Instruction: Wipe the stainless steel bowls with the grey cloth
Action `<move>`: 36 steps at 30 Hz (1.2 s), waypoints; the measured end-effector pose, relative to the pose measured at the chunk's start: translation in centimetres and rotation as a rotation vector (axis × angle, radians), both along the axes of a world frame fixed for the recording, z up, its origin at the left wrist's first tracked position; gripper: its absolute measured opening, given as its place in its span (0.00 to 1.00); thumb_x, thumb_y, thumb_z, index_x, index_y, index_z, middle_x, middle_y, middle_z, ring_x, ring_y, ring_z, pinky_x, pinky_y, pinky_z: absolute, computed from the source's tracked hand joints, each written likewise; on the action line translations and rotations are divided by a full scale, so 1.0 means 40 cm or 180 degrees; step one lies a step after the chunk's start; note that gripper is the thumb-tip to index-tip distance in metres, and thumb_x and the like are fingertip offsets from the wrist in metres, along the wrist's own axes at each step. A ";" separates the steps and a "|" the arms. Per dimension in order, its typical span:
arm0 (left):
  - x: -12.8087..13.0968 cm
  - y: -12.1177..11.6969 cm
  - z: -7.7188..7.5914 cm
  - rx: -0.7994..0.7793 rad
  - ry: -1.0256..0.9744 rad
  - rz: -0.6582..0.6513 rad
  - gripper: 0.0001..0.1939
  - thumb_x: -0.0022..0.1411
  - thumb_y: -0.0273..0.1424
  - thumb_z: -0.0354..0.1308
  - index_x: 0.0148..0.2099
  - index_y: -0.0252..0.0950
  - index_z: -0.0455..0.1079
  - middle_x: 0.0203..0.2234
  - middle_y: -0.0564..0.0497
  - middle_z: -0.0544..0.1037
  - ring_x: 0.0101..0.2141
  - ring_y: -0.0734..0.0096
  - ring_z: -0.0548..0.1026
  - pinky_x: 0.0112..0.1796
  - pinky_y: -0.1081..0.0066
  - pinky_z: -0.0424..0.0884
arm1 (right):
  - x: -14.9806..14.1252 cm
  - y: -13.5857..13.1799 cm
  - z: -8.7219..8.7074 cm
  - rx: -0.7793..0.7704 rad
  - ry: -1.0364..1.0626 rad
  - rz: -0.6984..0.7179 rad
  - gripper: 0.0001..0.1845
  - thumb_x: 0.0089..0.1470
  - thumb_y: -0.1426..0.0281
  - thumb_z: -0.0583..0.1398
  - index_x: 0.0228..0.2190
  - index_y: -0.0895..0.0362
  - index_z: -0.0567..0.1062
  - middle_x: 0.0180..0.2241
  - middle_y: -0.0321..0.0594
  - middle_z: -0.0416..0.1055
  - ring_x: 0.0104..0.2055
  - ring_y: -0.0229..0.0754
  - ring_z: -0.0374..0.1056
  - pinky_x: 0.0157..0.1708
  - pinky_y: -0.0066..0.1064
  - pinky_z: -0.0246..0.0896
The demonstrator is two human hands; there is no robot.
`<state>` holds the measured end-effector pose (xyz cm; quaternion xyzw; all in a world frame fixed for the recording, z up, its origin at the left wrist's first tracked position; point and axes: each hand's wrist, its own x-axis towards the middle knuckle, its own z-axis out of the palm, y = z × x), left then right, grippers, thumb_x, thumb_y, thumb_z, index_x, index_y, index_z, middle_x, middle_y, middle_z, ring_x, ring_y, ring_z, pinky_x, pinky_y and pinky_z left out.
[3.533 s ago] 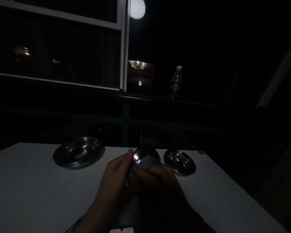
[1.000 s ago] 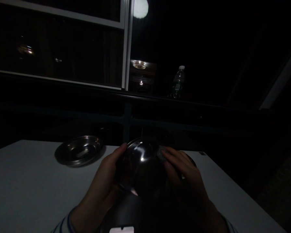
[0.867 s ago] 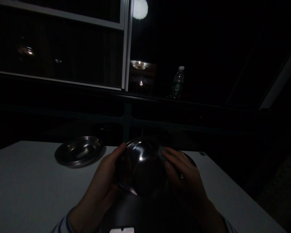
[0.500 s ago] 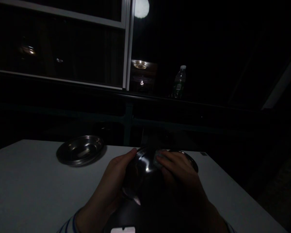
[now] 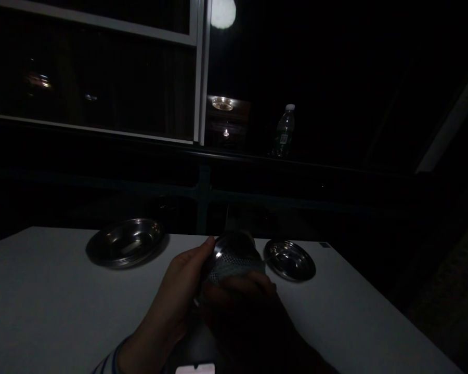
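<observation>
My left hand [image 5: 177,288] grips the left rim of a shiny steel dish [image 5: 232,241], thumb on top, holding it tilted above the white table. Its lower part is hidden behind my hands and in shadow. My right hand [image 5: 245,306] is closed on a greyish-green checked cloth [image 5: 236,268] and presses it on the dish's surface. The darkness hides most of the right hand's lower side. A second, shallow steel dish [image 5: 290,261] lies on the table just beyond the right hand.
On the left of the white table [image 5: 62,301] sits a small stack of steel dishes [image 5: 125,242]. A clear plastic bottle [image 5: 284,131] stands on the dark ledge by the window frame [image 5: 200,78]. A lit phone-like edge [image 5: 195,369] shows at the bottom.
My right hand has moved left and down across the held dish with the cloth, uncovering the shallow dish on the right. My left hand keeps its grip; the view has shifted slightly.
</observation>
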<state>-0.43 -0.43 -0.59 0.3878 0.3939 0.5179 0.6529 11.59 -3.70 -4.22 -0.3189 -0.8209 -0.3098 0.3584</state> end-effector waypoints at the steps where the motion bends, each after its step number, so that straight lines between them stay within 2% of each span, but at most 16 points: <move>1: 0.000 -0.002 0.001 0.0064 0.0064 0.0011 0.15 0.50 0.41 0.60 0.23 0.33 0.71 0.16 0.53 0.74 0.18 0.76 0.69 0.20 0.78 0.62 | -0.004 0.000 0.001 0.0013 0.0005 -0.0020 0.05 0.52 0.74 0.56 0.31 0.53 0.71 0.35 0.25 0.73 0.33 0.36 0.60 0.36 0.37 0.52; 4: 0.002 -0.008 0.006 0.0240 0.0294 -0.0020 0.17 0.51 0.41 0.60 0.20 0.32 0.70 0.13 0.54 0.72 0.16 0.79 0.66 0.18 0.80 0.59 | -0.001 0.002 0.006 0.0119 0.0096 -0.0054 0.06 0.52 0.75 0.56 0.30 0.53 0.71 0.35 0.25 0.73 0.35 0.36 0.60 0.36 0.37 0.52; 8: 0.007 -0.013 0.007 0.0319 0.0500 -0.0084 0.18 0.50 0.42 0.60 0.18 0.33 0.68 0.11 0.55 0.70 0.14 0.79 0.65 0.16 0.79 0.57 | 0.032 0.007 0.007 0.0249 0.0263 -0.0056 0.10 0.56 0.71 0.53 0.39 0.51 0.71 0.40 0.31 0.72 0.42 0.41 0.59 0.39 0.38 0.51; 10: 0.007 -0.011 0.005 0.0338 0.0511 -0.0165 0.19 0.49 0.42 0.60 0.17 0.33 0.68 0.11 0.54 0.70 0.14 0.78 0.66 0.16 0.79 0.56 | 0.054 0.010 0.008 0.0128 0.0367 -0.0096 0.12 0.56 0.68 0.53 0.43 0.50 0.70 0.43 0.33 0.70 0.42 0.43 0.59 0.39 0.39 0.52; 13: 0.004 -0.007 0.003 0.0285 0.0353 -0.0291 0.20 0.48 0.44 0.61 0.17 0.32 0.68 0.10 0.54 0.69 0.13 0.79 0.64 0.15 0.79 0.55 | 0.082 0.015 0.017 -0.0115 0.0453 -0.0118 0.14 0.56 0.69 0.54 0.45 0.52 0.69 0.47 0.37 0.68 0.43 0.44 0.60 0.40 0.38 0.56; 17: -0.005 -0.006 0.005 0.0169 0.0031 -0.0186 0.19 0.47 0.42 0.62 0.18 0.32 0.67 0.11 0.56 0.68 0.13 0.81 0.63 0.15 0.81 0.55 | 0.109 0.024 0.034 -0.0104 0.0629 -0.0041 0.14 0.58 0.71 0.49 0.43 0.56 0.69 0.48 0.44 0.66 0.47 0.44 0.61 0.42 0.39 0.59; 23: -0.016 -0.004 0.011 0.0185 -0.0228 -0.0223 0.17 0.49 0.41 0.62 0.19 0.32 0.69 0.10 0.56 0.68 0.13 0.82 0.63 0.14 0.81 0.54 | 0.139 0.036 0.042 -0.0093 0.0599 -0.0066 0.16 0.57 0.73 0.51 0.47 0.59 0.67 0.48 0.46 0.66 0.48 0.44 0.61 0.43 0.37 0.62; 27: -0.019 0.005 0.011 0.0066 -0.0480 -0.0125 0.14 0.48 0.39 0.63 0.22 0.33 0.72 0.15 0.54 0.74 0.16 0.78 0.70 0.17 0.80 0.62 | 0.145 0.033 0.043 -0.0148 0.0795 -0.0027 0.16 0.57 0.75 0.50 0.46 0.60 0.67 0.47 0.46 0.66 0.49 0.43 0.61 0.44 0.36 0.61; 31: -0.016 0.006 0.018 -0.0114 -0.0597 0.0031 0.10 0.52 0.36 0.61 0.28 0.33 0.75 0.21 0.50 0.79 0.22 0.73 0.75 0.22 0.77 0.69 | 0.144 0.028 0.045 -0.0334 0.1076 -0.0031 0.15 0.58 0.75 0.50 0.47 0.58 0.67 0.47 0.45 0.67 0.49 0.42 0.62 0.44 0.37 0.62; 36: -0.015 -0.002 0.038 -0.0407 -0.0900 0.0119 0.10 0.56 0.31 0.57 0.25 0.33 0.75 0.20 0.51 0.79 0.22 0.71 0.77 0.23 0.76 0.72 | 0.144 0.029 0.045 -0.0368 0.1175 -0.0006 0.16 0.58 0.74 0.50 0.47 0.57 0.66 0.47 0.45 0.67 0.49 0.42 0.62 0.44 0.38 0.63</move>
